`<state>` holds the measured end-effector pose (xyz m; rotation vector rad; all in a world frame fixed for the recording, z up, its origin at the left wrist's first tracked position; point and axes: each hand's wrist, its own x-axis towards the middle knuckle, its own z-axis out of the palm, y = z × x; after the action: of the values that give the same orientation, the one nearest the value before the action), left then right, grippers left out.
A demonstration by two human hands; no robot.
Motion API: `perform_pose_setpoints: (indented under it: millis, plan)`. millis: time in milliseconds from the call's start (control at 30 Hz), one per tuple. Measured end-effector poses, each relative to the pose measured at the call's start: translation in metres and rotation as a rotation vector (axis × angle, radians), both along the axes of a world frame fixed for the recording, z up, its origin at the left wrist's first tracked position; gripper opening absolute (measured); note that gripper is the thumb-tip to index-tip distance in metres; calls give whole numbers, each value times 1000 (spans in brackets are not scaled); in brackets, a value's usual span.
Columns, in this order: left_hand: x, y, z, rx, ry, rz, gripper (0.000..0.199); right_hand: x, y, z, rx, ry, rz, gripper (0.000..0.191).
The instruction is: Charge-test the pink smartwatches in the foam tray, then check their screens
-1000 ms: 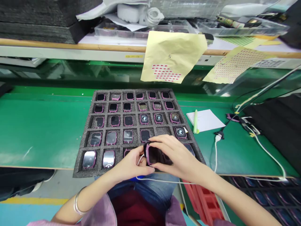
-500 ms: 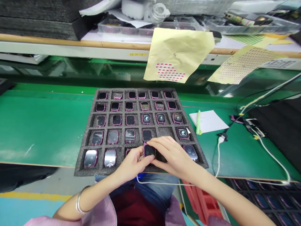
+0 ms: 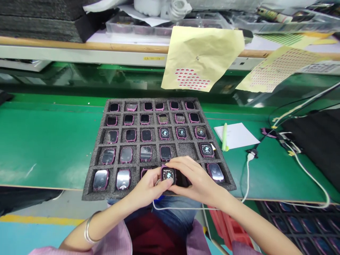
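Observation:
Between my two hands is a smartwatch [image 3: 168, 173] with a purple case, held over the near edge of a grey foam tray [image 3: 120, 139]. Its screen is lit with a watch face. My left hand [image 3: 150, 185] grips its left side, the thumb lying on the lower part of the screen. On the right edge, the fingers of my right hand [image 3: 192, 177] are closed around the case. A white cable [image 3: 183, 208] runs to the underside near my left fingers; where it ends is hidden. Similar watches sit in the tray's compartments, a few with lit faces.
Right of the tray lie a white paper [image 3: 237, 135] and a green pen [image 3: 225, 137]. A white cable plug [image 3: 250, 156] and a black cloth-like item [image 3: 316, 148] are farther right. Yellow sheets [image 3: 202, 53] hang from the shelf. Red trays [image 3: 231, 230] stand below the table edge.
The held watch's screen was dark and is now lit with a watch face. Both hands keep hold of it in nearly the same place.

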<state>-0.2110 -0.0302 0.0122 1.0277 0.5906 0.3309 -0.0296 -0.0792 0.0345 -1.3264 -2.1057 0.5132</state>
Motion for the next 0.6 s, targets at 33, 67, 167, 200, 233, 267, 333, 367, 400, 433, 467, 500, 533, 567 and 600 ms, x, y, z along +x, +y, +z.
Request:
perform_pose_setpoints:
  millis: [33, 67, 167, 200, 233, 267, 333, 367, 400, 433, 467, 500, 533, 567, 600]
  plan:
    - [0, 0, 0, -7, 0, -3, 42, 0, 0, -1, 1, -1, -2, 37]
    - [0, 0, 0, -13, 3, -6, 42, 0, -1, -1, 3, -5, -5, 37]
    - [0, 0, -2, -8, 11, -9, 43, 1, -1, -3, 9, -17, -11, 38]
    - [0, 0, -2, -2, 10, -8, 43, 1, -2, -3, 11, -19, -10, 38]
    - [0, 0, -3, 3, 8, -8, 43, 1, -2, -3, 12, -19, -8, 38]
    - [0, 0, -4, 8, 6, -7, 42, 1, -2, -3, 14, -20, -7, 38]
    - [0, -1, -5, 16, 2, -7, 41, 0, -2, -3, 18, -24, -5, 39]
    - [0, -1, -5, 19, 0, -7, 41, 0, -2, -3, 20, -27, -4, 39]
    - [0, -1, -5, 22, -5, -5, 40, 0, -2, -3, 21, -30, -4, 39]
    - [0, -1, -5, 22, -9, -4, 39, 0, -2, -3, 23, -33, -5, 39]
    - [0, -1, -5, 21, -10, -4, 39, 0, -2, -3, 22, -36, -5, 39]
    - [0, -1, -5, 21, -7, -3, 39, 1, -3, -3, 20, -40, -6, 39]
    - [0, -1, -5, 23, -3, -1, 39, 1, -3, -3, 19, -45, -7, 39]
    - [0, -1, -5, 27, 4, 0, 39, 1, -3, -3, 20, -50, -10, 40]
    - [0, -1, -4, 32, 9, 1, 39, 1, -3, -4, 24, -55, -13, 40]
